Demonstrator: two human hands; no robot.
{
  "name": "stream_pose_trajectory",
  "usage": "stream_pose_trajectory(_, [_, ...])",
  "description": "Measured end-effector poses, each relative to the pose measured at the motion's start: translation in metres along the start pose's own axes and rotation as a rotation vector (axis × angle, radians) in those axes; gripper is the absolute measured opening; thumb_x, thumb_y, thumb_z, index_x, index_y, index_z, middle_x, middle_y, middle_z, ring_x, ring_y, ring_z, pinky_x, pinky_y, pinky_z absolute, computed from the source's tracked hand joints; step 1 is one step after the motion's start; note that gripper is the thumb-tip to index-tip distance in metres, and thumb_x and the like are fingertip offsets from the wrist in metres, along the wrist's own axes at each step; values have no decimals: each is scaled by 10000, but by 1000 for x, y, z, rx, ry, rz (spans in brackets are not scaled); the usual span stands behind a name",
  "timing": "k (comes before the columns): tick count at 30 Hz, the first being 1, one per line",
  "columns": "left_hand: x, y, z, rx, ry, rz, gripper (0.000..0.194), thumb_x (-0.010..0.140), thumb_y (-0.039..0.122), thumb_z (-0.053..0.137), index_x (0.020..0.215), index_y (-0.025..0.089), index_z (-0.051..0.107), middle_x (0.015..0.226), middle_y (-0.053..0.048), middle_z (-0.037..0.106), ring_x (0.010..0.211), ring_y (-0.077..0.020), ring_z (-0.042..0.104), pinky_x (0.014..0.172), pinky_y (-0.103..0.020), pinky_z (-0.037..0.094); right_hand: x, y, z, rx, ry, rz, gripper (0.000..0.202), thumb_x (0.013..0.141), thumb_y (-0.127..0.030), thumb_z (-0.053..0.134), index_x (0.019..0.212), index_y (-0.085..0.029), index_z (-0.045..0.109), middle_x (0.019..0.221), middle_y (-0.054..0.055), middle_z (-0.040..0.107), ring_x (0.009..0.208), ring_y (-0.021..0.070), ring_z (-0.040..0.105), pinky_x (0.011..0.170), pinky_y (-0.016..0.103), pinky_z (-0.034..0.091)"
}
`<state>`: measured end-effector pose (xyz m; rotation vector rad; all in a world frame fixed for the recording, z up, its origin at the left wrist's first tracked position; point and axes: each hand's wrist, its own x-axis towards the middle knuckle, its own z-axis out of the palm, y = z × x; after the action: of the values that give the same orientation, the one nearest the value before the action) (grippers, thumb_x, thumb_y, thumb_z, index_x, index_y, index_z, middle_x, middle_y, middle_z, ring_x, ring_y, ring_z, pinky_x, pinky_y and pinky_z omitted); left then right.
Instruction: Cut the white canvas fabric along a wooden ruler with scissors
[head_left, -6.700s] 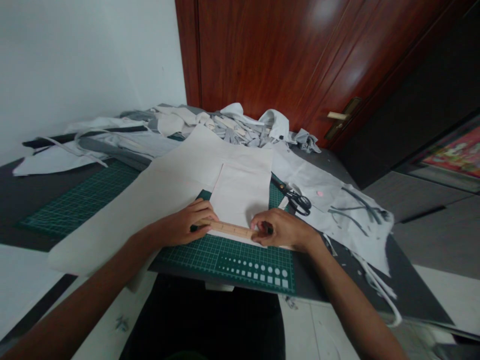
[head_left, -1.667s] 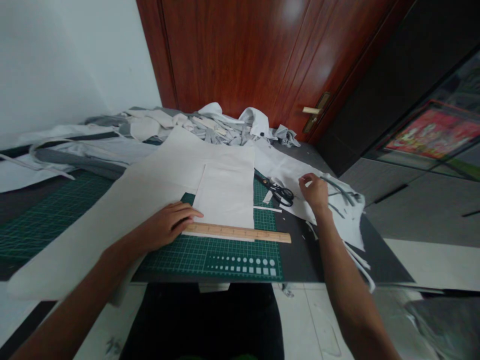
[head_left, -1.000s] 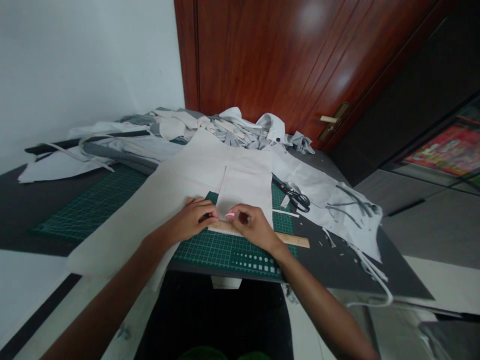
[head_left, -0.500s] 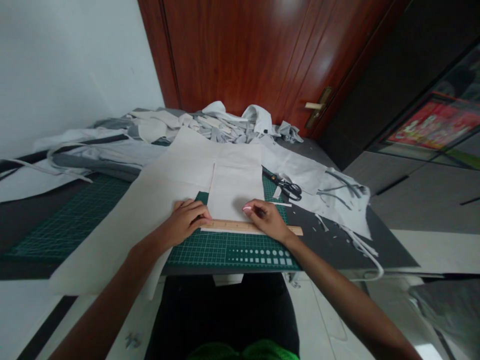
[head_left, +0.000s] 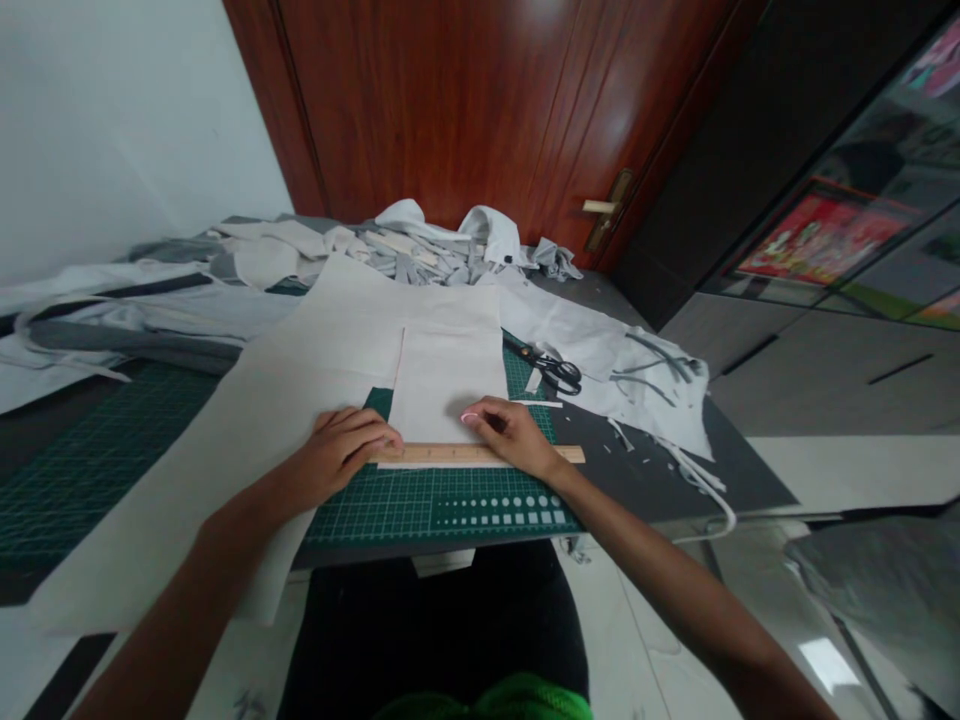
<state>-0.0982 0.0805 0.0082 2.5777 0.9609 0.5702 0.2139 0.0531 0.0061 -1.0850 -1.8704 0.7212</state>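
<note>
A wooden ruler point(head_left: 450, 453) lies crosswise over the lower edge of a white fabric piece point(head_left: 450, 375), and a thin strip of the fabric shows below it. My left hand point(head_left: 356, 445) presses its fingertips, held together, on the ruler's left end. Pinched in my right hand point(head_left: 514, 432) is a small pinkish-white piece that looks like tailor's chalk point(head_left: 470, 417), just above the ruler. That hand's lower side rests over the ruler. A reddish line runs along the fabric's left edge. Under my left forearm spreads a larger off-white sheet point(head_left: 285, 380).
A green cutting mat point(head_left: 405, 510) covers the table's front. Black scissors point(head_left: 555, 370) lie right of the fabric, beside another white cloth point(head_left: 585, 325) with grey strips. Fabric scraps point(head_left: 420, 255) are heaped at the back, before a wooden door point(head_left: 435, 100). Folded cloth point(head_left: 180, 310) lies left.
The whole view has shifted, so the table things appear further left. Both hands keep nearly the same places on the ruler and fabric.
</note>
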Motion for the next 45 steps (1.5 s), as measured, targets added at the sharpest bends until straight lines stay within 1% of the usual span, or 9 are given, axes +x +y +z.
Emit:
stream_pose_trajectory(4, [-1,-5,-1,3,-6,19,364,1057,426,415,1021,295,753,1061,-16,710,1028,-222,594,963,-372,353,-1,-1,1,20,-5,58,335,961,-485,639,957,-169,750,765,8,679,642,125,535,604,247,402])
stream_pose_trajectory(10, [4,-4,-9,-63,-44,6,314,1038,423,469,1032,288,753,1036,-9,739,1002,-208,637,977,-362,391,-1,-8,9,55,-37,43,299,940,-445,679,942,-154,747,734,-4,672,608,106,525,574,226,384])
stream_pose_trajectory(16, [6,-1,-12,-116,-32,23,304,1026,424,495,1005,270,757,995,-12,753,953,-191,656,934,-339,446,5,-33,28,75,-183,36,333,916,-502,733,893,-170,741,678,-34,638,573,93,502,571,220,388])
stream_pose_trajectory(18, [6,-2,-11,-111,-18,16,295,1018,428,510,1000,272,759,993,-13,752,954,-194,657,934,-345,453,9,-43,35,76,-225,10,279,932,-456,729,903,-179,744,694,-35,646,582,92,510,586,219,397])
stream_pose_trajectory(21, [5,-2,-9,-116,1,17,292,1013,425,520,952,255,749,985,-22,742,946,-197,656,934,-353,455,15,-55,45,63,-255,-51,136,947,-315,715,910,-187,743,737,-32,667,617,95,533,614,220,407])
stream_pose_trajectory(24, [4,-2,-7,-115,14,27,309,1016,425,519,882,234,721,962,-26,728,921,-195,651,924,-352,447,20,-59,55,11,-248,-87,87,935,-251,714,876,-191,734,779,-22,680,662,103,556,643,230,421])
stream_pose_trajectory(31, [4,0,-4,-100,31,29,251,1005,339,502,887,225,693,958,-25,716,937,-198,644,921,-365,417,19,-51,75,-33,-191,-124,79,923,-251,735,862,-203,748,773,-26,654,677,107,570,664,246,439])
stream_pose_trajectory(35, [4,1,-2,-107,50,34,230,1002,318,512,881,221,682,933,-24,712,910,-192,643,906,-365,416,18,-51,79,-46,-179,-110,74,920,-258,742,862,-216,762,796,-21,676,688,106,589,676,247,450])
stream_pose_trajectory(45, [5,-1,-3,-102,4,16,280,1014,353,498,830,218,659,909,-16,688,907,-190,611,921,-357,394,15,-50,84,-131,-162,-108,71,926,-260,724,874,-224,756,809,-22,674,674,104,574,656,254,433])
